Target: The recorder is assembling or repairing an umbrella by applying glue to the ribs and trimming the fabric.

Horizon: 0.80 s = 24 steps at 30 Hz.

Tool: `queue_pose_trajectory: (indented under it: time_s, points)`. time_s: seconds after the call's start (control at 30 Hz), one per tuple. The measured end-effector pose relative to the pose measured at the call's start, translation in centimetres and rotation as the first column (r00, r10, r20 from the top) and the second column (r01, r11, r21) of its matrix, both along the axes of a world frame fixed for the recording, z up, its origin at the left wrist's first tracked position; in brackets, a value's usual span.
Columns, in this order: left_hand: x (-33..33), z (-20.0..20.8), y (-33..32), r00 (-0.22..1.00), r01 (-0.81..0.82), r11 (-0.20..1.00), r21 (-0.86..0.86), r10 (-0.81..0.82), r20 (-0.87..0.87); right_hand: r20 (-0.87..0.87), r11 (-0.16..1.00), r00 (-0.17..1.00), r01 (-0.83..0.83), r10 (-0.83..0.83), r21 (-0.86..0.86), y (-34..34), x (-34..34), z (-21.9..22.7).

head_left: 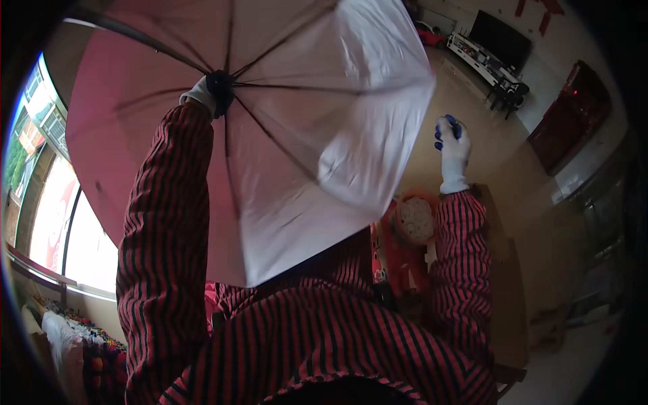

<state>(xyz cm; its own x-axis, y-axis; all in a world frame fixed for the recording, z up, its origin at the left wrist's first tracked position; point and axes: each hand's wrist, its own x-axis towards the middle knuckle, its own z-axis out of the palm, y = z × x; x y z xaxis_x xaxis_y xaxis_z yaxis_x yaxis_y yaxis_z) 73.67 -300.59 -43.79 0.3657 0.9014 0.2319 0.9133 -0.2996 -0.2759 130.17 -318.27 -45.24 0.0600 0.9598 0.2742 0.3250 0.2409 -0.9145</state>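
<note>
Open pink umbrella w/ silvery fabric canopy (290, 202), thin dark ribs (290, 86) and dark straight shaft (155, 49) is filling view L of centre, before wearer's chest. L hand (217, 93), white-and-navy glove, is wrapping fingers round rib hub. R hand (453, 137), matching glove, is hovering off rim, fingers curled, nothing visible inside. Prob. light, bulky; fabric soft, slick; ribs bendable. Best hold: shaft nr hub.

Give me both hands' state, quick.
Left hand: closed on the umbrella, at its centre.
Right hand: curled closed, apart from the umbrella, nothing visibly held.
</note>
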Motion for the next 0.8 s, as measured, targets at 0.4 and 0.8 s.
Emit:
queue_pose_trajectory:
  time_s: [0.4,0.8]
  points:
    - [2.0,-2.1,-2.1,-0.125,0.673,0.654,-0.346,0.562,0.818,-0.149,0.969,0.981,0.087,-0.124,-0.231,-15.4,-5.7,-13.7]
    - [18.6,-3.6,-20.0,-0.114,0.661,0.731,-0.171,0.322,0.940,-0.174,0.925,0.960,0.146,-0.217,-0.352,-19.4,-9.5,-9.4]
